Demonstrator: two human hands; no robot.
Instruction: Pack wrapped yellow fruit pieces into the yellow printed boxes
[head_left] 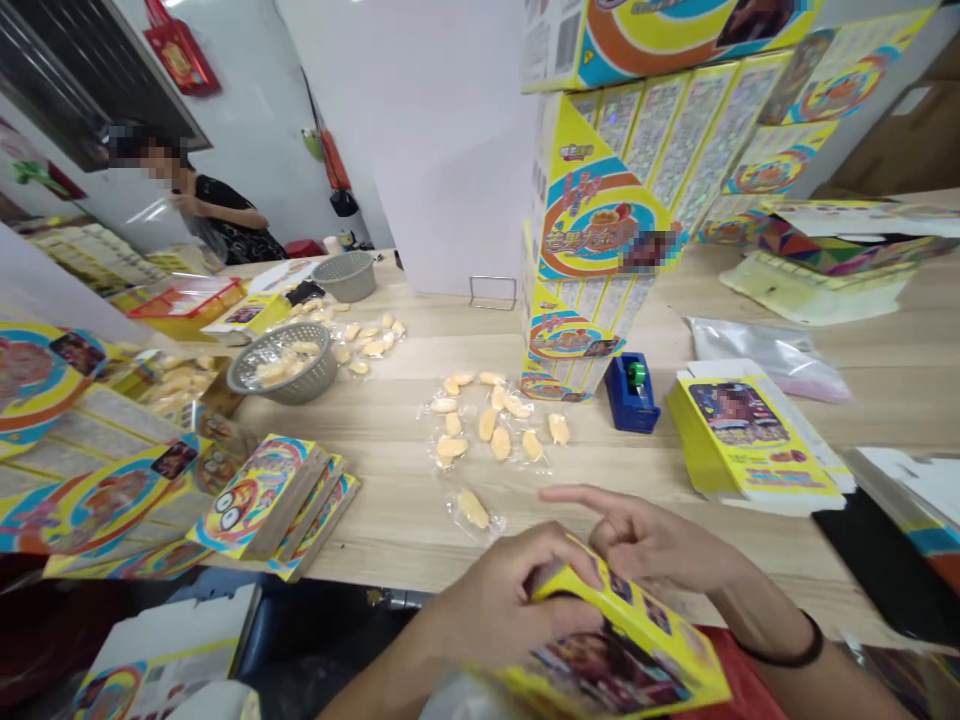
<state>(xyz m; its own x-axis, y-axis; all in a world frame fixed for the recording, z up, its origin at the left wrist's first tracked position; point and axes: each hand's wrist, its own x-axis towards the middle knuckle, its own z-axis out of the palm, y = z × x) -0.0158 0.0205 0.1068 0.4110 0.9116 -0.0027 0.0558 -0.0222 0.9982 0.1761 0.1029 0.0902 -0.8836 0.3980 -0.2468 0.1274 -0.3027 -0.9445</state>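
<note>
A yellow box [637,650] is gripped by the left hand [525,590], fingers over its upper end and thumb along the near face. It is held tilted over the near table edge, probably so that its end stays within reach of both hands. The right hand [649,535] is held just beyond the box, forefinger stretched out and the other fingers curled; whether anything is pinched there cannot be told, as its underside is partly hidden by the box.

Beyond the hands, one wrapped snack [472,508] lies apart from a loose cluster of wrapped snacks [501,443], spread flat perhaps for easy picking. A tape dispenser [632,400] is set beside the tall stack of boxes [592,220], seemingly kept handy.

The held box is blurred and cut off at the bottom edge, and its contents cannot be seen. The snacks in the grey basket [319,378] are partly hidden by its rim.
</note>
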